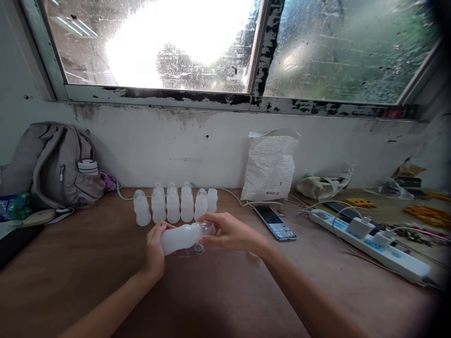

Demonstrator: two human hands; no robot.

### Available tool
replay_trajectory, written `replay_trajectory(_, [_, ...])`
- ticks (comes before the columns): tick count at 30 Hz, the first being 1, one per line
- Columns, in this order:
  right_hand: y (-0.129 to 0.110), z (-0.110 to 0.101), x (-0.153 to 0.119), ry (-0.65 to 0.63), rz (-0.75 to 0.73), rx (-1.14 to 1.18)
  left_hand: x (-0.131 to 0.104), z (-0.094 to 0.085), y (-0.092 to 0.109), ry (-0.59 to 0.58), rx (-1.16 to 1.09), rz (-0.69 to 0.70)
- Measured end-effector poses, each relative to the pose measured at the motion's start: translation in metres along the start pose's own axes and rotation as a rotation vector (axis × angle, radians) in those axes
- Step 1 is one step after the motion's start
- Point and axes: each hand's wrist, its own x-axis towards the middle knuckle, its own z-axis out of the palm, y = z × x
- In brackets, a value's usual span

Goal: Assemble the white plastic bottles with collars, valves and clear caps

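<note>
A frosted white bottle (179,238) lies sideways in the air above the table, its base in my left hand (155,246), whose fingers wrap round it. My right hand (225,232) grips a clear cap (207,228) at the bottle's right end, with thumb and fingers closed on it. Below the cap, a small clear ring-shaped piece (198,249) rests on the table. Behind my hands stands a row of several frosted bottles (172,204), most with clear tops.
A grey backpack (59,164) stands at the left. A white plastic package (270,166) leans on the wall. At the right lie a phone (275,223), a white power strip (373,246) with cables, and yellow items (428,213). The brown table (211,295) extends towards me.
</note>
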Motion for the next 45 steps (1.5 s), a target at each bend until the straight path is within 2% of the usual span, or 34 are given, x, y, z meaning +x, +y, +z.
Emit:
replay_trajectory(2, [0.002,0.005,0.004,0.012,0.002,0.077,0.001,-0.001,0.002,0.004,0.034,0.062])
replay_trajectory(5, [0.002,0.010,0.007,-0.066,0.020,0.273,-0.001,-0.001,0.005,-0.012,0.095,0.207])
replay_trajectory(7, [-0.001,0.011,0.007,-0.075,0.023,0.371,-0.003,-0.001,0.009,-0.011,0.136,0.299])
replay_trajectory(13, [-0.007,0.014,0.006,0.071,0.040,0.489,-0.014,-0.001,0.025,-0.006,0.195,0.417])
replay_trajectory(16, [-0.008,0.015,0.008,0.101,0.026,0.545,-0.015,-0.002,0.028,0.017,0.228,0.565])
replay_trajectory(19, [-0.008,0.017,0.012,0.131,0.035,0.695,-0.013,-0.001,0.024,0.040,0.265,0.699])
replay_trajectory(21, [-0.006,0.018,0.015,0.201,0.038,0.800,-0.011,0.000,0.018,0.014,0.291,0.724])
replay_trajectory(24, [-0.002,0.013,0.016,0.336,-0.010,0.818,-0.004,0.000,0.004,-0.115,0.303,0.693])
replay_trajectory(26, [0.001,0.002,0.016,0.466,-0.069,0.782,0.004,-0.003,-0.007,-0.187,0.336,0.666])
replay_trajectory(28, [0.005,-0.015,0.018,0.648,-0.147,0.741,0.016,-0.009,-0.019,-0.215,0.418,0.647])
replay_trajectory(30, [0.012,-0.035,0.025,0.836,-0.213,0.639,0.029,-0.016,-0.031,-0.211,0.527,0.599])
replay_trajectory(32, [0.021,-0.055,0.040,0.963,-0.207,0.445,0.040,-0.022,-0.041,-0.300,0.620,0.498])
replay_trajectory(33, [0.028,-0.063,0.050,0.987,-0.172,0.331,0.044,-0.024,-0.045,-0.344,0.644,0.435])
replay_trajectory(36, [0.049,-0.077,0.085,0.949,0.003,0.076,0.050,-0.026,-0.050,-0.417,0.638,0.288])
replay_trajectory(38, [0.062,-0.079,0.107,0.817,0.135,-0.040,0.052,-0.026,-0.050,-0.421,0.609,0.242])
replay_trajectory(41, [0.074,-0.074,0.132,0.659,0.281,-0.170,0.052,-0.026,-0.049,-0.417,0.568,0.221])
replay_trajectory(45, [0.073,-0.063,0.148,0.480,0.366,-0.264,0.053,-0.027,-0.050,-0.425,0.545,0.224])
